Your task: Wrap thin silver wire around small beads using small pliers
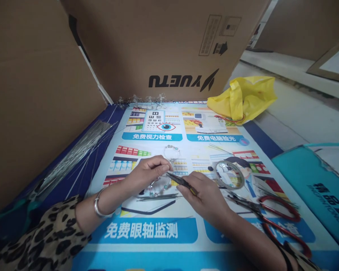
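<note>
My left hand (148, 174) is closed in a pinch on a thin beaded wire piece (171, 152) whose loop with small beads rises above my fingers; more beads hang below at the beaded strand (158, 188). My right hand (205, 195) is wrapped round small pliers (178, 180), whose dark tips point left and meet the wire just beside my left fingertips. Both hands hover low over a printed poster (147, 229) that covers the work surface. A silver bangle sits on my left wrist.
A bundle of thin metal wires (73, 158) lies at the left. A roll of clear tape (229, 175) and red-handled scissors (277, 214) lie right of my hands. A yellow plastic bag (243, 98) sits at the back right. Cardboard boxes (158, 45) wall off back and left.
</note>
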The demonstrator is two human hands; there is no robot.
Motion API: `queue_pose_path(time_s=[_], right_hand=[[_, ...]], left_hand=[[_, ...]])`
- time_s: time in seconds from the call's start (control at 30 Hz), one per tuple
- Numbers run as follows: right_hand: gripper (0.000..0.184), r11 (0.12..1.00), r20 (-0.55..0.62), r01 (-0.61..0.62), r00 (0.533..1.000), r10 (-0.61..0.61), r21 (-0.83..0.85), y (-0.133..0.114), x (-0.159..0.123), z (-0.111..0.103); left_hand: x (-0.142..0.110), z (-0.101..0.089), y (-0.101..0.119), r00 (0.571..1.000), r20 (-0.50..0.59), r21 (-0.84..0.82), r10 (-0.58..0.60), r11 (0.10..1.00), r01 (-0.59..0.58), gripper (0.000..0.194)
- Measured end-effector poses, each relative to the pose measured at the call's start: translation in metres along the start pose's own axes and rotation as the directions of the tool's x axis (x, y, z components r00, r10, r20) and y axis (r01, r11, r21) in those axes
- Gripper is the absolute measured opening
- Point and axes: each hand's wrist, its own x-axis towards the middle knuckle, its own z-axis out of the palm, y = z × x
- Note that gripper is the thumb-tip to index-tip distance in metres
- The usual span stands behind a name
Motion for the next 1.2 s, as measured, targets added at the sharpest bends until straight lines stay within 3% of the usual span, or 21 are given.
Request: queue_pose_path(time_s=[0.17, 0.5, 0.73, 1.07, 1.2], right_hand=[[0.026, 0.999, -0.018, 0.019, 1.0, -0.02, -0.05, -0.003, -0.0017, -0.0016], [0.026, 0.987, -0.003, 0.05, 0.999, -0.051, -0.156, -0.0044, -0.0012, -0.004], [0.024, 0.992, 0.047, 0.03, 0.999, -0.025, -0.119, -0.0055, -0.0006, -0.0057], [0.026, 0.999, 0.11, -0.049, 0.993, 0.049, 0.001, -0.0077, 0.0, -0.0072], [0.031, 0.995, 0.097, -0.082, 0.992, 0.075, 0.062, -0.008, 0.0014, -0.0066]], left_hand=[[0.001, 0.0027, 0.0087, 0.994, 0.002, 0.147, 0.108, 0.983, -0.108, 0.02], [-0.0003, 0.0007, 0.0042, 0.987, 0.063, 0.216, 0.147, 0.964, -0.158, 0.018], [0.0024, -0.0001, 0.0034, 0.979, 0.125, 0.204, 0.163, 0.961, -0.186, 0.019], [0.0011, 0.0005, 0.0074, 0.983, 0.162, 0.107, 0.082, 0.989, -0.101, 0.024], [-0.0004, 0.0005, 0.003, 0.983, 0.18, -0.026, 0.039, 0.999, -0.035, 0.023]])
